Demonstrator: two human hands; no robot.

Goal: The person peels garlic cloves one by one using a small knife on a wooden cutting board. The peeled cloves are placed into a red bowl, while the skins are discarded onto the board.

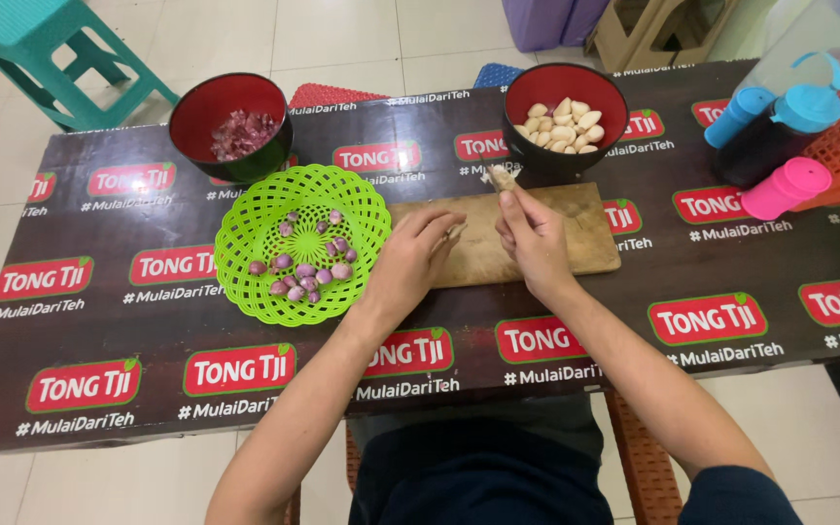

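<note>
Head view, items listed by size. Worktop [99, 321]: dark printed cover with repeated red labels. Cutting board [576, 219]: pale wood, lying flat at centre, between the two bowls and the person. Green basket [255, 209]: round, plastic lattice, just left of the board, holding small purple shallots [303, 272], peeled and glossy. Left bowl [230, 122]: black outside, red inside, with a heap of purple skins. Right bowl [566, 117]: same kind, touching the board's far edge, holding pale peeled garlic cloves [561, 124]. Left hand [410, 262]: resting on the board's near left edge, grip curled shut; contents hidden. Right hand [535, 238]: over the board, grip clamped on a small pale piece [501, 177], held up just before the right bowl; kind not determinable.
</note>
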